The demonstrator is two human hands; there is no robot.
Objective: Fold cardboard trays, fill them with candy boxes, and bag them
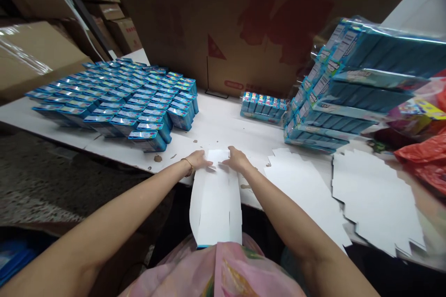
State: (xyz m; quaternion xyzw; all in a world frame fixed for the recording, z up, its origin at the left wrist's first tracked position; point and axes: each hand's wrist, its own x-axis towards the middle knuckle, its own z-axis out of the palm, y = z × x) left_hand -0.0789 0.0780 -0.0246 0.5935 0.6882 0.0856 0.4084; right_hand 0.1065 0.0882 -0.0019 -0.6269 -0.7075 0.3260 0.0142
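A white cardboard box blank lies partly folded in front of me, its plain inner side up. Its near end reaches past the table edge to my body, where a thin blue edge shows. My left hand, with a bracelet at the wrist, grips the far left corner, thumb over the inside. At the far right corner my right hand pinches the board the same way. Small end flaps stand between the two thumbs. The fingers on the outer side are partly hidden.
Many small blue boxes stand in rows at the left. A wrapped pack lies at the back, beside stacked wrapped packs. More white blanks lie at the right near red plastic. A large carton stands behind.
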